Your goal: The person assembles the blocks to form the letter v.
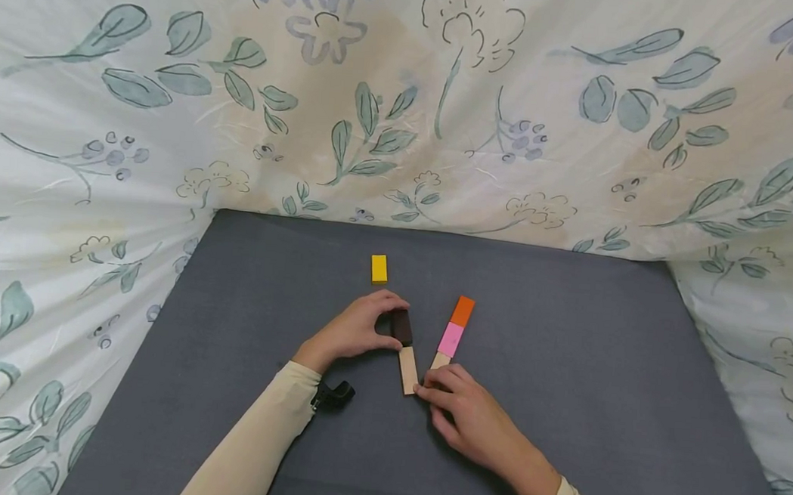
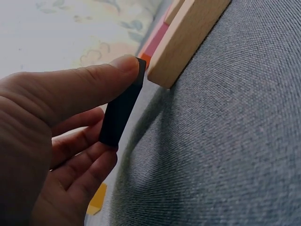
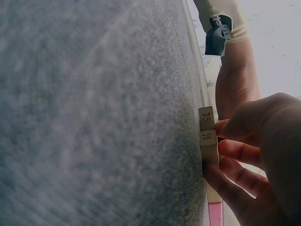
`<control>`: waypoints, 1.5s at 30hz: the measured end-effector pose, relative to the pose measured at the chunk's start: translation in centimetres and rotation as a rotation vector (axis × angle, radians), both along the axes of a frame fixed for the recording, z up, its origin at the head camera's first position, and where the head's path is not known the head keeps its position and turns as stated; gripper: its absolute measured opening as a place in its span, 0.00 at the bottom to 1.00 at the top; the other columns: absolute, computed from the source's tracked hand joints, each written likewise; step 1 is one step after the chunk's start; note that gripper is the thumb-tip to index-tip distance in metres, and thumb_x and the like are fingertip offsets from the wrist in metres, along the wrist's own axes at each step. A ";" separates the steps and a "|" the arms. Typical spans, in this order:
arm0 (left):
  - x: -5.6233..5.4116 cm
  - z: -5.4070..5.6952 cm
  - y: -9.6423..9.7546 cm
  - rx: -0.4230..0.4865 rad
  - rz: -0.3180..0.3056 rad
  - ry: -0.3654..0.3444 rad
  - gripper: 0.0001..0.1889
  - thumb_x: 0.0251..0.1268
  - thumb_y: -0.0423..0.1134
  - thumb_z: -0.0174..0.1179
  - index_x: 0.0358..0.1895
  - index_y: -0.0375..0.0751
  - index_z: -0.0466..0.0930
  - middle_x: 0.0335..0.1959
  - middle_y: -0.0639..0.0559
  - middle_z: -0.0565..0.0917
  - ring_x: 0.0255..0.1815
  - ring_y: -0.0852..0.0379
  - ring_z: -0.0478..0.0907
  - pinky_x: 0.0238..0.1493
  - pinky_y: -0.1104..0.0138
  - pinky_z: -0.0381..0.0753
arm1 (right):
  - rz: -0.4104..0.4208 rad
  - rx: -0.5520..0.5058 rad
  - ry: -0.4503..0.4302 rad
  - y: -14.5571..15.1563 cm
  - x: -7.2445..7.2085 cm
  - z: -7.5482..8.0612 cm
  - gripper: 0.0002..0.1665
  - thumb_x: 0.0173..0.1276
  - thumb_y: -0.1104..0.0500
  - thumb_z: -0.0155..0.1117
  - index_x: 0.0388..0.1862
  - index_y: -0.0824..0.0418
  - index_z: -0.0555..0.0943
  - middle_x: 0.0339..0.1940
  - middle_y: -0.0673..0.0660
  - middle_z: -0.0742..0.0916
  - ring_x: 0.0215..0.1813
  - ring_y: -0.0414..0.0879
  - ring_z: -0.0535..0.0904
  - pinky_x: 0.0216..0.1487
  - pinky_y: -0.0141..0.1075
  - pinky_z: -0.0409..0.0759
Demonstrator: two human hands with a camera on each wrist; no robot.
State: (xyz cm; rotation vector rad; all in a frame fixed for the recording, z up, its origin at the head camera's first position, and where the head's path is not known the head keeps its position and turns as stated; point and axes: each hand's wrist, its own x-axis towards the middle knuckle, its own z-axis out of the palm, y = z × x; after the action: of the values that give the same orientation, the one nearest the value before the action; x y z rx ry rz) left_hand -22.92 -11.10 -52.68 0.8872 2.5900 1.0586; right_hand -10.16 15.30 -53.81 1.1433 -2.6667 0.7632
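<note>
My left hand (image 1: 354, 327) pinches a dark brown block (image 1: 401, 328) between thumb and fingers, at the far end of a plain wooden block (image 1: 407, 371). In the left wrist view the dark block (image 2: 123, 110) is tilted, with a gap to the wooden block (image 2: 176, 44). My right hand (image 1: 471, 415) has curled fingers around the near end of a second plain wooden block (image 1: 440, 361). In the right wrist view that block, marked 50 (image 3: 209, 137), sits beside the one marked 75 (image 3: 206, 117). A fingertip also touches the first block's near end.
Beyond the second wooden block a pink block (image 1: 450, 339) and an orange block (image 1: 462, 311) continue in a slanting row. A yellow block (image 1: 379, 269) lies farther back. Grey cloth (image 1: 567, 349) covers the table, with a floral curtain (image 1: 405, 112) behind it.
</note>
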 end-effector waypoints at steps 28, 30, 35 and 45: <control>0.1 -0.3 0.1 -0.053 -0.021 -0.011 0.36 0.63 0.42 0.83 0.73 0.42 0.81 0.67 0.48 0.80 0.66 0.49 0.78 0.72 0.53 0.76 | 0.010 -0.021 0.025 0.0 -0.1 -0.2 0.19 0.67 0.67 0.76 0.57 0.58 0.93 0.55 0.50 0.85 0.57 0.45 0.77 0.55 0.44 0.85; 0.2 -0.3 0.1 -0.057 -0.026 -0.010 0.36 0.63 0.42 0.83 0.74 0.41 0.80 0.68 0.48 0.80 0.66 0.49 0.78 0.72 0.53 0.76 | 0.011 -0.018 0.023 0.0 -0.1 -0.2 0.19 0.67 0.67 0.76 0.57 0.58 0.92 0.55 0.50 0.85 0.57 0.45 0.77 0.55 0.45 0.85; 0.2 -0.2 -0.1 -0.069 -0.038 -0.015 0.36 0.63 0.42 0.82 0.74 0.42 0.80 0.69 0.46 0.79 0.68 0.47 0.77 0.73 0.51 0.75 | 0.009 -0.014 0.017 0.0 0.0 -0.1 0.19 0.68 0.67 0.75 0.57 0.58 0.92 0.55 0.50 0.84 0.57 0.45 0.77 0.55 0.45 0.85; -0.1 -0.1 0.1 -0.080 -0.038 -0.025 0.36 0.65 0.47 0.81 0.74 0.41 0.80 0.69 0.46 0.79 0.68 0.47 0.76 0.73 0.51 0.74 | 0.012 -0.015 0.015 0.0 0.0 0.0 0.18 0.67 0.67 0.75 0.55 0.58 0.93 0.55 0.49 0.84 0.57 0.45 0.77 0.56 0.45 0.85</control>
State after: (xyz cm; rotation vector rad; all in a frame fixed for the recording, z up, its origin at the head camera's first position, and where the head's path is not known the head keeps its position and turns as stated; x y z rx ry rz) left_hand -23.06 -11.02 -52.77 0.8951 2.5641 0.9431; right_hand -10.13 15.35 -53.82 1.1583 -2.6401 0.7724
